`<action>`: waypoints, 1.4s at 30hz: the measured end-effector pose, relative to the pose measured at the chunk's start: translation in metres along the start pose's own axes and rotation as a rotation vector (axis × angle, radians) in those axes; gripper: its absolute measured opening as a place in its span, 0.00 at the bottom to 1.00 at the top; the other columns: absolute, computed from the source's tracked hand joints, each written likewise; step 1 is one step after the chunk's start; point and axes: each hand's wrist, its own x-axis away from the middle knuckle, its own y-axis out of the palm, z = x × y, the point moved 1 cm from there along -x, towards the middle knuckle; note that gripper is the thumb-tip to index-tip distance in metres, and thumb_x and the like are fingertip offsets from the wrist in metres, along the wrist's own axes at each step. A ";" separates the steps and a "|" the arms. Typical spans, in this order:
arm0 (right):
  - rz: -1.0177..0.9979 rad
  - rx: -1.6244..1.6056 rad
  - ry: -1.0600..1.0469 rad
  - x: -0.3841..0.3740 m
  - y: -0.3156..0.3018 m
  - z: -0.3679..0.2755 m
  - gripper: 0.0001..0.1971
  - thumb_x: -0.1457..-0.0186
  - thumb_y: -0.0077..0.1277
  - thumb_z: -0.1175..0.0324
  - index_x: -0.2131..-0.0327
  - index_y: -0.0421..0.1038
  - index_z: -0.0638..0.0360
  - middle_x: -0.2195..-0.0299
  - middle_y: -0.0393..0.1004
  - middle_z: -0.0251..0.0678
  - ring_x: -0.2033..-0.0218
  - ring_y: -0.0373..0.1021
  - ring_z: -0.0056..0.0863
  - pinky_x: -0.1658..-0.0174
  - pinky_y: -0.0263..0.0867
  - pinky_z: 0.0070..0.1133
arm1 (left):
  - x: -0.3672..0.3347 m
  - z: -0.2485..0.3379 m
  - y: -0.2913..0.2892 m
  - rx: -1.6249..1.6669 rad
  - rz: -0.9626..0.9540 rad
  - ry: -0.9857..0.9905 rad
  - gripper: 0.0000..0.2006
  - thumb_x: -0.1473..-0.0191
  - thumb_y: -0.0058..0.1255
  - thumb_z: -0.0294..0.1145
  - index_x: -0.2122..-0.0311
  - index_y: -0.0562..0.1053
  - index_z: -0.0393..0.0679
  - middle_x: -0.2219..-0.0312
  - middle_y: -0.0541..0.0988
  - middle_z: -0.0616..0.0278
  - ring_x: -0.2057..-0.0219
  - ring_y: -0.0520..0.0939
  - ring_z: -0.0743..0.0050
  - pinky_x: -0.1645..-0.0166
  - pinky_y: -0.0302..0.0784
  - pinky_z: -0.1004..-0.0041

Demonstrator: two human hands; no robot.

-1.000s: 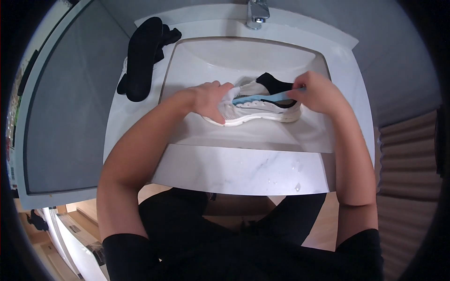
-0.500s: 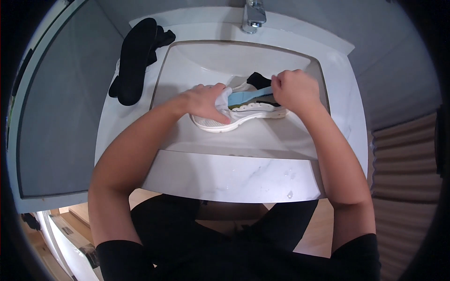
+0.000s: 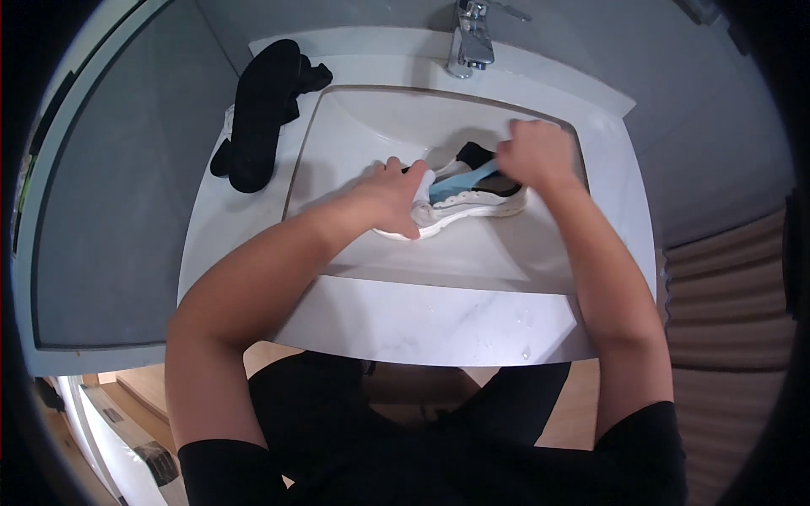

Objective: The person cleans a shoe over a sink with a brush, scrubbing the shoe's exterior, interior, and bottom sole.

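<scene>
A white sneaker (image 3: 472,202) with a black opening lies on its side in the white sink basin (image 3: 380,118). My left hand (image 3: 390,194) grips the shoe's toe end. My right hand (image 3: 533,153) is closed on a blue brush (image 3: 462,182) whose handle rests across the shoe's upper. The brush head is partly hidden under my right hand.
A chrome tap (image 3: 469,38) stands at the back of the sink. A black sock or cloth (image 3: 260,110) lies on the white counter (image 3: 439,316) at the back left. A grey wall panel is at left, a wooden floor below.
My view has shifted slightly lower and closer to the sink. My right hand has moved the brush back along the shoe; my left hand stays on the toe.
</scene>
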 end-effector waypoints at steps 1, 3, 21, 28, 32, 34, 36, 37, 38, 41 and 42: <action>-0.042 -0.027 -0.080 0.007 -0.010 -0.029 0.15 0.50 0.51 0.57 0.68 0.81 0.57 0.67 0.82 0.47 0.63 0.79 0.45 0.57 0.75 0.37 | 0.003 -0.006 0.001 0.005 -0.004 -0.010 0.53 0.66 0.73 0.45 0.35 0.55 0.47 0.45 0.67 0.38 0.42 0.70 0.36 0.41 0.72 0.54; -0.078 -0.030 -0.122 0.009 -0.017 -0.040 0.15 0.49 0.51 0.57 0.69 0.81 0.57 0.66 0.82 0.48 0.63 0.79 0.45 0.56 0.74 0.37 | 0.002 -0.008 0.002 0.043 0.004 -0.048 0.52 0.66 0.73 0.47 0.36 0.56 0.48 0.45 0.68 0.39 0.41 0.70 0.39 0.41 0.71 0.54; 0.116 -0.060 -0.036 -0.022 0.014 0.060 0.11 0.52 0.50 0.62 0.66 0.77 0.52 0.73 0.80 0.43 0.67 0.77 0.48 0.63 0.72 0.41 | -0.011 -0.017 -0.009 0.010 -0.082 0.033 0.52 0.66 0.73 0.53 0.39 0.60 0.38 0.46 0.71 0.41 0.44 0.73 0.44 0.42 0.73 0.59; -0.020 -0.016 -0.275 0.005 0.002 -0.037 0.13 0.48 0.51 0.60 0.62 0.77 0.54 0.71 0.81 0.46 0.67 0.78 0.46 0.62 0.73 0.41 | 0.005 -0.027 -0.012 -0.055 -0.069 -0.046 0.49 0.65 0.73 0.52 0.40 0.61 0.38 0.46 0.72 0.42 0.43 0.74 0.45 0.43 0.73 0.59; -0.089 0.126 0.004 -0.015 0.001 0.042 0.14 0.46 0.50 0.59 0.60 0.78 0.54 0.67 0.82 0.44 0.64 0.79 0.44 0.60 0.74 0.39 | 0.000 -0.013 -0.016 -0.087 -0.108 -0.035 0.48 0.63 0.71 0.52 0.40 0.61 0.39 0.45 0.72 0.45 0.44 0.74 0.47 0.42 0.73 0.59; -0.109 0.174 -0.158 -0.010 -0.002 0.024 0.14 0.46 0.50 0.59 0.60 0.78 0.54 0.67 0.82 0.43 0.62 0.79 0.43 0.59 0.74 0.38 | -0.001 -0.019 -0.015 -0.089 -0.134 -0.031 0.47 0.62 0.71 0.52 0.40 0.61 0.39 0.45 0.72 0.46 0.44 0.74 0.48 0.42 0.73 0.59; -0.196 0.166 -0.365 -0.004 -0.016 -0.033 0.14 0.45 0.50 0.59 0.61 0.78 0.53 0.67 0.82 0.44 0.63 0.79 0.43 0.60 0.74 0.38 | 0.000 -0.030 -0.009 -0.117 -0.046 0.069 0.47 0.61 0.69 0.53 0.39 0.61 0.40 0.45 0.72 0.46 0.42 0.73 0.50 0.41 0.72 0.59; -0.200 0.166 -0.411 -0.002 -0.024 -0.047 0.13 0.45 0.50 0.58 0.63 0.79 0.53 0.67 0.82 0.44 0.63 0.79 0.43 0.60 0.74 0.38 | -0.003 -0.029 -0.007 -0.106 -0.045 0.074 0.47 0.61 0.69 0.53 0.39 0.61 0.40 0.45 0.72 0.46 0.42 0.73 0.50 0.41 0.72 0.59; -0.201 0.162 -0.457 -0.003 -0.028 -0.054 0.13 0.46 0.51 0.58 0.64 0.80 0.53 0.67 0.82 0.44 0.63 0.79 0.43 0.59 0.74 0.38 | -0.008 -0.030 -0.007 -0.045 -0.067 0.081 0.48 0.61 0.69 0.54 0.39 0.61 0.40 0.45 0.72 0.47 0.42 0.73 0.50 0.41 0.71 0.60; -0.189 0.278 -0.333 -0.024 -0.017 -0.004 0.12 0.47 0.51 0.59 0.70 0.82 0.53 0.68 0.82 0.44 0.63 0.80 0.44 0.58 0.75 0.36 | -0.025 -0.031 0.005 -0.035 -0.038 0.111 0.48 0.62 0.69 0.55 0.39 0.62 0.41 0.45 0.72 0.48 0.41 0.71 0.52 0.40 0.71 0.61; -0.216 0.303 -0.276 -0.031 -0.021 0.007 0.12 0.47 0.51 0.59 0.69 0.82 0.53 0.68 0.82 0.44 0.62 0.80 0.44 0.58 0.75 0.36 | -0.027 -0.028 0.008 -0.081 0.012 0.112 0.48 0.63 0.70 0.54 0.39 0.62 0.42 0.45 0.72 0.49 0.41 0.71 0.52 0.40 0.70 0.61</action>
